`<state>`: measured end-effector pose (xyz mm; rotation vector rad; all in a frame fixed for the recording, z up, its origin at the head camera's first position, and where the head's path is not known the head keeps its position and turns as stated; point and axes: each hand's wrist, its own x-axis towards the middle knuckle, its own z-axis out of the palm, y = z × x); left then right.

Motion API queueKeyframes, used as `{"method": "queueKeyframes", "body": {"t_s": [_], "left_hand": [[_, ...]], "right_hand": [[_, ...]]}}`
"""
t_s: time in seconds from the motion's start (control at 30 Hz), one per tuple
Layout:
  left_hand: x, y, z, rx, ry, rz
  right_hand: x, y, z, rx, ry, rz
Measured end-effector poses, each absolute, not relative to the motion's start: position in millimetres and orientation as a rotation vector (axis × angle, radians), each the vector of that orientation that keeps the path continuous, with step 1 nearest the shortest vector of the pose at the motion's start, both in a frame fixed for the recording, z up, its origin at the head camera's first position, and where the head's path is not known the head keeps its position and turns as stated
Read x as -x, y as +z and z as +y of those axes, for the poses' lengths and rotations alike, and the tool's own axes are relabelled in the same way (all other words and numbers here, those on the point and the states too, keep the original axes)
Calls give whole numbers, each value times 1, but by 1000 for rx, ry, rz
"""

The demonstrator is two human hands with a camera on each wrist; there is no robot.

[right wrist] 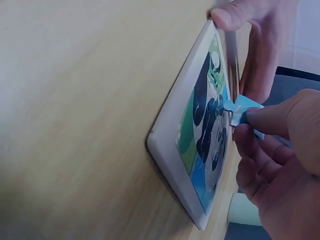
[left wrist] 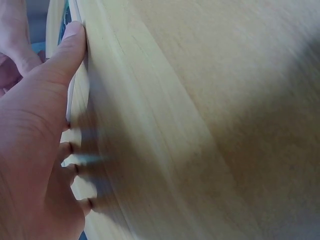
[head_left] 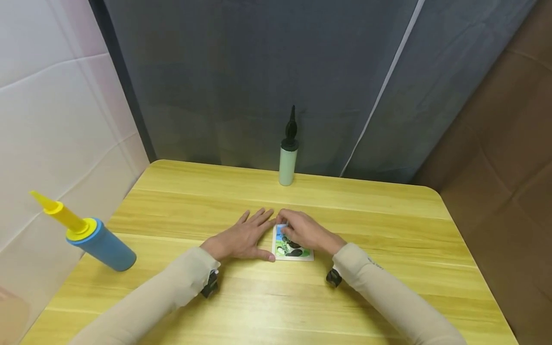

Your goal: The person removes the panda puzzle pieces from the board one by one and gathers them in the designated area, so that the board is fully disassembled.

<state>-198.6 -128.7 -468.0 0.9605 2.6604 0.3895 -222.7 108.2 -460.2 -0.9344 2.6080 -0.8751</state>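
Observation:
A small jigsaw puzzle with a panda picture and white frame [head_left: 297, 259] lies flat on the wooden table. My left hand [head_left: 243, 238] rests on the table left of it, fingers spread; the thumb touches the frame's near left corner. In the right wrist view, my right hand [right wrist: 285, 150] pinches a light blue puzzle piece [right wrist: 243, 106] between thumb and finger. The piece stands tilted over the panda picture, its lower edge right at the surface. From the head view, the right hand [head_left: 307, 233] covers the puzzle's upper right part and hides most of the piece.
A blue and yellow balloon pump [head_left: 108, 247] stands at the table's left side. Another pump, pale green with a black top [head_left: 287, 165], stands at the back edge before a dark grey curtain [head_left: 224, 86]. Cloth walls flank the table [head_left: 388, 287].

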Motion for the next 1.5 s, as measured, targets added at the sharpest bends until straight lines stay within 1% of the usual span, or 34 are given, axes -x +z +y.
{"method": "queueKeyframes", "body": {"t_s": [0.2,0.37,0.73,0.87,1.0,1.2,1.5], "left_hand": [[198,-468,-128,-957,371,2663],[198,-468,-128,-954,382,2661],[198,-468,-128,-959,384,2669],[198,-468,-129,-963,383,2670],[199,-469,-128,-960,388,2669],[200,-470,-125,-969,379,2679],[200,-469,-122,-980,391,2669]], "right_hand": [[220,-453,112,844,-901,2619],[224,-444,126,793,-856,2686],[264,-439,192,574,-900,2759],[281,-439,206,533,-880,2756],[292,-441,212,499,-857,2743],[300,-449,212,477,-832,2750],[297,-456,212,482,-770,2813]]}}
